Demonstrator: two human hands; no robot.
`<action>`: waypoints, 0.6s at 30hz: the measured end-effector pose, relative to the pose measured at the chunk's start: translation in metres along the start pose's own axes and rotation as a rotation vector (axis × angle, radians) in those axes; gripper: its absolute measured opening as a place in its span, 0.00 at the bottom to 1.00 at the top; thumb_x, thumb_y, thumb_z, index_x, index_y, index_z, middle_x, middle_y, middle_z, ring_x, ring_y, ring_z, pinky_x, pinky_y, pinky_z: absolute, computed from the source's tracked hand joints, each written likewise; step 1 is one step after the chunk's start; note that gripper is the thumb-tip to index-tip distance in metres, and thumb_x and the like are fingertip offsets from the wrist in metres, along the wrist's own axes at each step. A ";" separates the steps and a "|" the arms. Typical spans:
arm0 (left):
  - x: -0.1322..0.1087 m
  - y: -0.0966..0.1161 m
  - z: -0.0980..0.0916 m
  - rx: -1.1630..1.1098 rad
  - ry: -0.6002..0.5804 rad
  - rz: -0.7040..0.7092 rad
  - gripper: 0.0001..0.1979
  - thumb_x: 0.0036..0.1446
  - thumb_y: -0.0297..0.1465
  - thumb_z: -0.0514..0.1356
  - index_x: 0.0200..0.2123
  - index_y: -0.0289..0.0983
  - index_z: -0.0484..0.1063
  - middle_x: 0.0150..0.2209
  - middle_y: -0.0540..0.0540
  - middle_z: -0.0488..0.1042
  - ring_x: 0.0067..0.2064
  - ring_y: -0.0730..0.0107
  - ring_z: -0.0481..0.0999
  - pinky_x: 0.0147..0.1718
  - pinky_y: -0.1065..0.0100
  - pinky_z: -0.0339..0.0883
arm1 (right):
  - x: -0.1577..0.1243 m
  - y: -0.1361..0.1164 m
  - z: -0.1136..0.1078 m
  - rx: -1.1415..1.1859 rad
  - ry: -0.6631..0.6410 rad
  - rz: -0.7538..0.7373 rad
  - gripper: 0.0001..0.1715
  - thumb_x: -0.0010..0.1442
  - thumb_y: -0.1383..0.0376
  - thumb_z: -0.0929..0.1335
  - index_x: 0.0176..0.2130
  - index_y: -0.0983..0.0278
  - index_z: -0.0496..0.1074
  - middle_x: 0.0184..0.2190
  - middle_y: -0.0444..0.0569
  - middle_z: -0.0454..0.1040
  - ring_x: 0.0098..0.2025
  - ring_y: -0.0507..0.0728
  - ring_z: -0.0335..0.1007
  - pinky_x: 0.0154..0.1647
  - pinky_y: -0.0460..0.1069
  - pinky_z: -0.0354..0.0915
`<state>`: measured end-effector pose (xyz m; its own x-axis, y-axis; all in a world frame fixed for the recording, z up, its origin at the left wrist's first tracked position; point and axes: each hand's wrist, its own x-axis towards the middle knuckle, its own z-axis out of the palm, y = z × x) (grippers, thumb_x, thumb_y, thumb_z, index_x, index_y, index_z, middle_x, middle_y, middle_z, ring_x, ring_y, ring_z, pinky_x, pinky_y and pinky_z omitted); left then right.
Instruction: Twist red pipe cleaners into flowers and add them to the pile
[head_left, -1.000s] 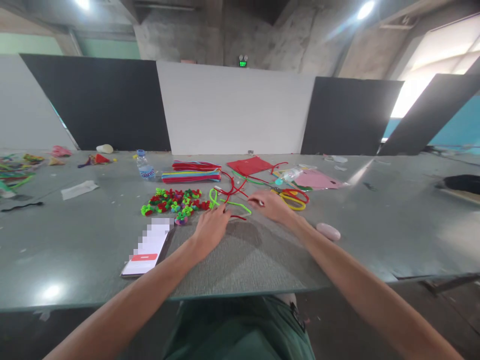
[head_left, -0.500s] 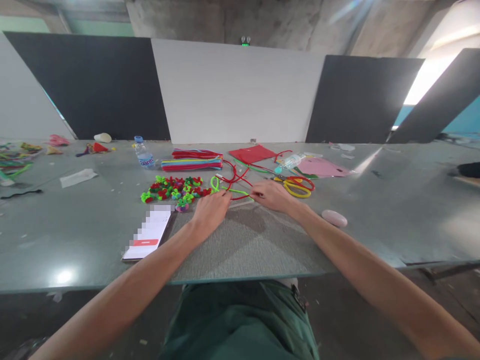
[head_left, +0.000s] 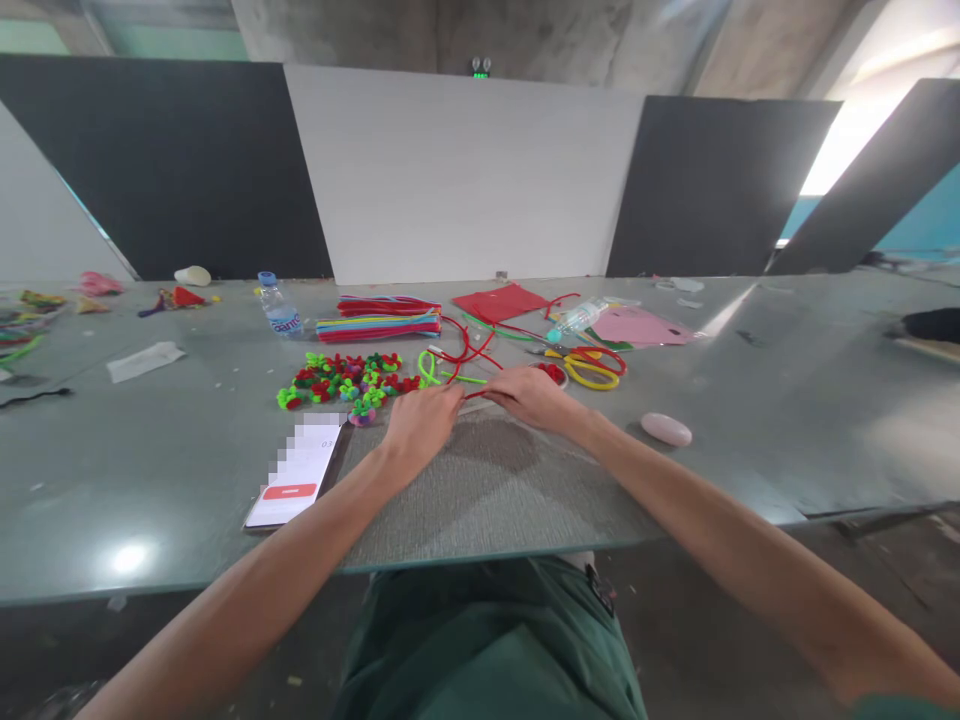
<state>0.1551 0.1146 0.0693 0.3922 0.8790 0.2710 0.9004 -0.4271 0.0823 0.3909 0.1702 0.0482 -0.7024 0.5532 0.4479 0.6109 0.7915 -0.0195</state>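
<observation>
Between my two hands runs a short stretch of red pipe cleaner. My left hand pinches its left end, and my right hand grips the other side with closed fingers. A green pipe cleaner with a looped end lies just beyond my fingertips, beside more curved red pipe cleaners. Left of my left hand is a pile of red and green pipe-cleaner flowers. Behind my right hand, a small round container of red pieces is partly covered.
Yellow- and red-handled scissors lie beyond my right hand. A phone is by my left forearm, a pinkish oval object by my right. Farther back are pipe-cleaner bundles, a water bottle, red sheet and pink sheet.
My right hand has shifted slightly left, closer to my left hand, so less of the red pipe cleaner shows between them. The round container behind it has come into sight. The view has tilted slightly.
</observation>
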 end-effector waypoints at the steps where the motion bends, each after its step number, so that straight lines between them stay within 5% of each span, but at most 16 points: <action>1: 0.000 0.000 0.000 -0.006 0.004 -0.002 0.14 0.75 0.30 0.52 0.46 0.41 0.79 0.44 0.42 0.85 0.44 0.52 0.85 0.41 0.59 0.74 | -0.001 0.004 -0.003 -0.003 0.000 0.032 0.17 0.76 0.64 0.64 0.42 0.63 0.82 0.35 0.51 0.83 0.36 0.57 0.76 0.39 0.49 0.59; 9: 0.005 -0.005 0.021 0.026 0.000 0.155 0.13 0.70 0.27 0.60 0.54 0.35 0.78 0.57 0.37 0.79 0.61 0.47 0.76 0.62 0.49 0.69 | -0.004 0.018 -0.013 0.051 0.101 0.335 0.17 0.74 0.62 0.64 0.40 0.63 0.81 0.28 0.47 0.78 0.29 0.54 0.68 0.33 0.48 0.51; 18: 0.008 -0.005 0.025 -0.009 -0.072 0.184 0.16 0.70 0.18 0.50 0.52 0.32 0.74 0.55 0.34 0.78 0.57 0.52 0.80 0.55 0.58 0.73 | -0.001 0.011 -0.010 0.102 0.234 0.323 0.16 0.73 0.62 0.64 0.38 0.63 0.78 0.28 0.47 0.76 0.28 0.54 0.66 0.33 0.48 0.53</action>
<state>0.1586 0.1289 0.0474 0.5627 0.7989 0.2125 0.8108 -0.5835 0.0464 0.4015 0.1760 0.0563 -0.3712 0.7123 0.5957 0.7386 0.6152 -0.2755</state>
